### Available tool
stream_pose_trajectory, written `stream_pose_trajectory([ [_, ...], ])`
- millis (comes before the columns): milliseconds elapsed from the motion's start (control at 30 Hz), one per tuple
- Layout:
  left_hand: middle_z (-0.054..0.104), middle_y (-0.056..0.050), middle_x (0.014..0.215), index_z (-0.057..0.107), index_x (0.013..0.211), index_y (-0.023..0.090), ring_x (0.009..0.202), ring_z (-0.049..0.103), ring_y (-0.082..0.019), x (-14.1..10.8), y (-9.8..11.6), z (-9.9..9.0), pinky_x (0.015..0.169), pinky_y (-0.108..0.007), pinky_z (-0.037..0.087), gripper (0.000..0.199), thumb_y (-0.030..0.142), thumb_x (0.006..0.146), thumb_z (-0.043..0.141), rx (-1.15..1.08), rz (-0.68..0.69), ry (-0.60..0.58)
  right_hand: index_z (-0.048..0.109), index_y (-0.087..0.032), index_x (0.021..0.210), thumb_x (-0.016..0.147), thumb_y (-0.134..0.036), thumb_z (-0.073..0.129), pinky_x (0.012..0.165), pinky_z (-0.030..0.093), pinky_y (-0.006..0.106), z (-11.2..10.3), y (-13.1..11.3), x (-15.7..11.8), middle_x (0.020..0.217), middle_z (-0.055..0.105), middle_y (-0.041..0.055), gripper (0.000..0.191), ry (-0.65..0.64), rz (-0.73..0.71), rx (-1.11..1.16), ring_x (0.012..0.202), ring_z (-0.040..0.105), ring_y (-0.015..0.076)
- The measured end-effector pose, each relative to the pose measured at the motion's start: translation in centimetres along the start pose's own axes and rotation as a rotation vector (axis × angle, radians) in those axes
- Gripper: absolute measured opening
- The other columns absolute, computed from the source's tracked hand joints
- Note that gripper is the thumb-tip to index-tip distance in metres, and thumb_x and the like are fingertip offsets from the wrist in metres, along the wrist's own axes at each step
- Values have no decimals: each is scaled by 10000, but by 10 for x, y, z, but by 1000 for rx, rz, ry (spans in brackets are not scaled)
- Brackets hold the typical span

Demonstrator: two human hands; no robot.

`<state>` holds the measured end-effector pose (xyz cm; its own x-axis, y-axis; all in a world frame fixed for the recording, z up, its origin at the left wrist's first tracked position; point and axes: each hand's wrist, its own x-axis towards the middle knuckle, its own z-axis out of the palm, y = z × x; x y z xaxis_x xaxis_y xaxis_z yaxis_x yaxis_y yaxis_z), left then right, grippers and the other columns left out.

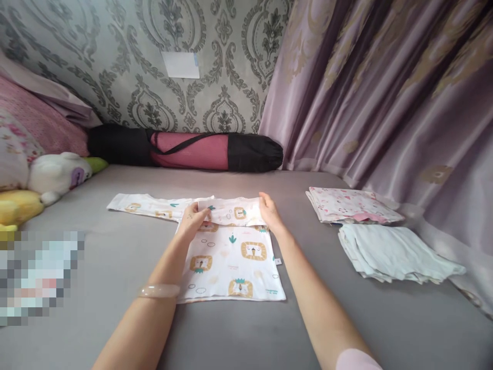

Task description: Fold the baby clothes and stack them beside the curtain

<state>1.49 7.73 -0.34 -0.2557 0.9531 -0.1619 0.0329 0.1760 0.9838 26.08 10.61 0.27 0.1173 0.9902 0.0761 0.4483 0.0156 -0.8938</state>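
A small white shirt with a lion print (233, 262) lies flat on the grey bed sheet, at the middle of the view. One sleeve stretches out to the left; the other is folded across the top of the shirt. My left hand (192, 222) pinches the folded sleeve between thumb and fingers near the left shoulder. At the right shoulder, my right hand (270, 211) has its fingers round the folded edge of the sleeve. A pale bangle (158, 291) circles my left forearm.
Folded pink-patterned cloth (350, 204) and folded pale-green cloth (396, 254) lie at the right. Behind is a black and pink rolled bag (188, 150) against the wall. Plush toys (56, 174) sit at the left, above a pixelated item (42, 277). Purple curtains (346, 87) hang at the right.
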Motion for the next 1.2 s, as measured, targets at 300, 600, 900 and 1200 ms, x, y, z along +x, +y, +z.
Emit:
stream_pose_trajectory([
  [300,613,-43,741,569,940,181,712,617,-226,1,-7,-7,649,-333,504,220,334,789,522,640,232,163,247,-30,1526,1020,-444,198,1209,55,408,18,-4,-32,1619,125,158,656,-282,-214,-679,1500,66,238],
  [600,604,-118,965,502,1351,121,883,602,-239,7,-19,-11,866,-367,481,512,175,858,378,878,564,88,240,-69,1537,1021,-442,174,1192,44,471,28,1,-33,1621,145,130,640,-239,-181,-878,1497,72,253],
  [900,565,-133,1032,633,1231,125,980,547,-242,8,-19,-9,901,-350,443,453,120,870,359,1146,474,61,214,19,1522,997,-394,251,1185,121,407,28,5,-30,1602,179,192,670,-103,-30,-938,1475,168,288],
  [1200,598,-155,1102,652,1177,162,1056,572,-287,7,5,-37,954,-400,442,366,185,843,502,944,381,152,203,67,1509,992,-435,232,1171,165,416,24,-1,-30,1581,207,243,720,-119,11,-980,1460,209,325],
])
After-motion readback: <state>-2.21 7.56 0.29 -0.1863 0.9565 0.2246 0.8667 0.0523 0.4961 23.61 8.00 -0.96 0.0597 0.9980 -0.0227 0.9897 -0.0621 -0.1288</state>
